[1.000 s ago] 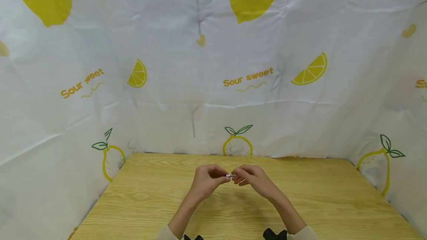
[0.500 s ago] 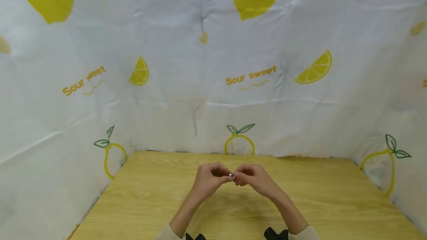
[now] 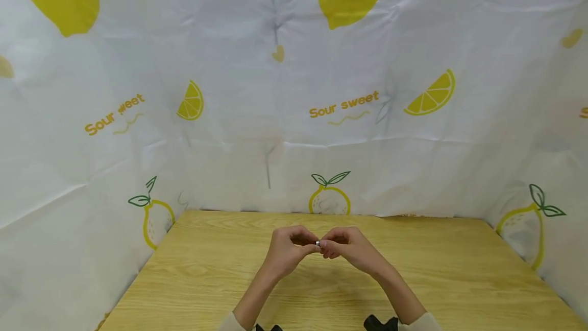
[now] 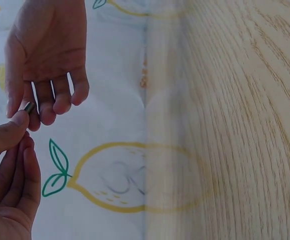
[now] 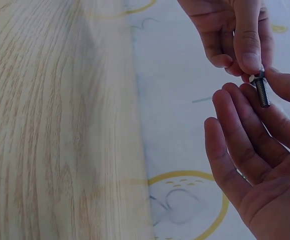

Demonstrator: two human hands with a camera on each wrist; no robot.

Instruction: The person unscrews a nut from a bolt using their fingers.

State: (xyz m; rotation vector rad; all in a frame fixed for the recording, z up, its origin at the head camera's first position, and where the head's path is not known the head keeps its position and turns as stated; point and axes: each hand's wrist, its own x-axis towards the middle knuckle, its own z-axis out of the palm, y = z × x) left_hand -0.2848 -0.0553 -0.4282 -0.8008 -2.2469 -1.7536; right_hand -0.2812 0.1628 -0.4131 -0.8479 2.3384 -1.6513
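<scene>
A small metal bolt (image 5: pixel 264 94) is held between the two hands, its threaded shank pointing toward the right palm. A bright nut-like collar (image 5: pixel 255 78) sits at its upper end, partly hidden by fingertips. My left hand (image 3: pixel 286 252) pinches that end between thumb and fingers. My right hand (image 3: pixel 352 249) has its thumb tip at the collar and its index finger along the shank, with the other fingers loosely bent. In the left wrist view, the shank end shows between the right thumb and index finger. Both hands are raised over the wooden table (image 3: pixel 206 269).
A white cloth (image 3: pixel 239 106) printed with lemons hangs behind the table and along both sides. Black wrist gear (image 3: pixel 380 323) shows at the lower edge, by the pale sleeves.
The right hand has come in toward the left hand, and its fingers have closed over the shank that showed between the hands earlier. The left hand keeps its pinch.
</scene>
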